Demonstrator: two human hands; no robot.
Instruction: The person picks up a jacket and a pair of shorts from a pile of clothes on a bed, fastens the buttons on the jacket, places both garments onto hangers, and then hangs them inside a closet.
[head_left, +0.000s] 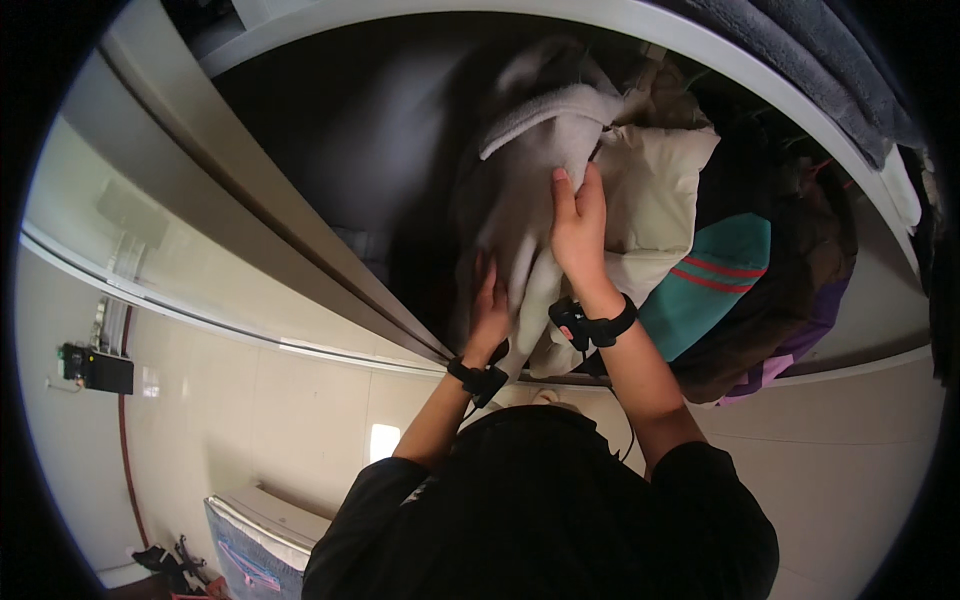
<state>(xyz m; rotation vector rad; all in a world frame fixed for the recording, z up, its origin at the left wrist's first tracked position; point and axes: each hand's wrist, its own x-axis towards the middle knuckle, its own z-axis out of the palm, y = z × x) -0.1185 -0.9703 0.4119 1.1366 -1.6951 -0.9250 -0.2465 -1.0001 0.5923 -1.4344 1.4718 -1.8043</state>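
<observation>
A pale grey, soft garment (525, 217) hangs inside a wardrobe in front of me. The thumb and fingers of my right hand (580, 221) pinch its light edge, near the collar-like flap. Lower down and to the left, my left hand (491, 311) lies against the garment's dark side with its fingers spread. A cream padded jacket (652, 202) hangs close on the right. Beyond it are a teal sleeve with red stripes (712, 277) and a dark brown garment with purple parts (795, 300). The tops of the hanging clothes are partly in shadow.
A sliding door frame (277, 217) runs down the left side of the opening. Grey folded fabric (817, 67) lies over the curved white shelf edge (720, 45) at upper right. A bottom rail (855, 371) borders the tiled floor. A cloth-covered box-like piece (262, 540) stands lower left.
</observation>
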